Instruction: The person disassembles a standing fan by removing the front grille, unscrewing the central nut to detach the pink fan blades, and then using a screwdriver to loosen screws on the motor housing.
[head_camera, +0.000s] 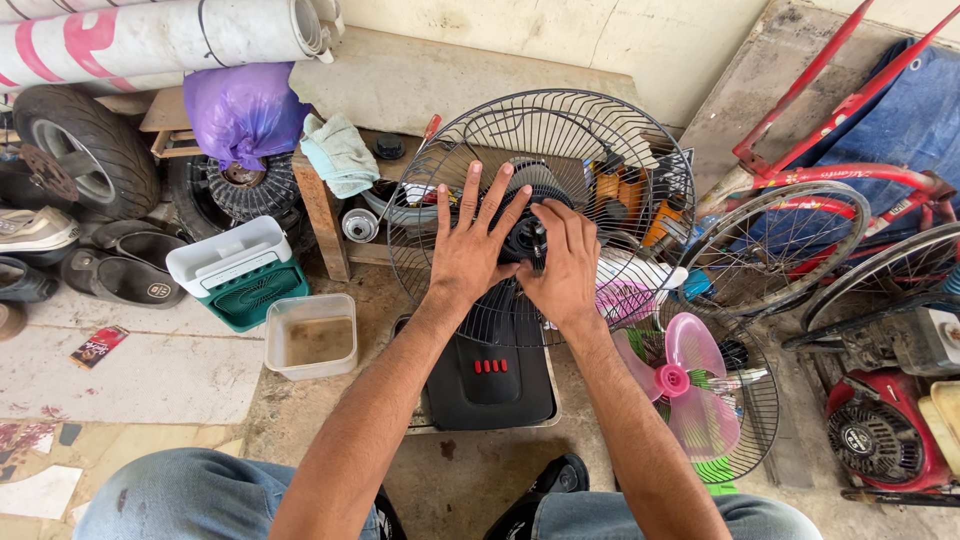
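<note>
My left hand (470, 250) is spread wide, fingers fanned toward 12 o'clock, its grip flat against the wire guard (540, 215) and closing on nothing. My right hand (562, 262) is curled, its grip pinched on the black hub (527, 238) at the guard's centre, thumb and fingers touching it. Both forearms reach forward from my knees. The guard stands upright on its black base (490, 375) on the floor. A pink blade (690, 385) lies at 4 o'clock, a tub (311, 337) at 8 o'clock.
</note>
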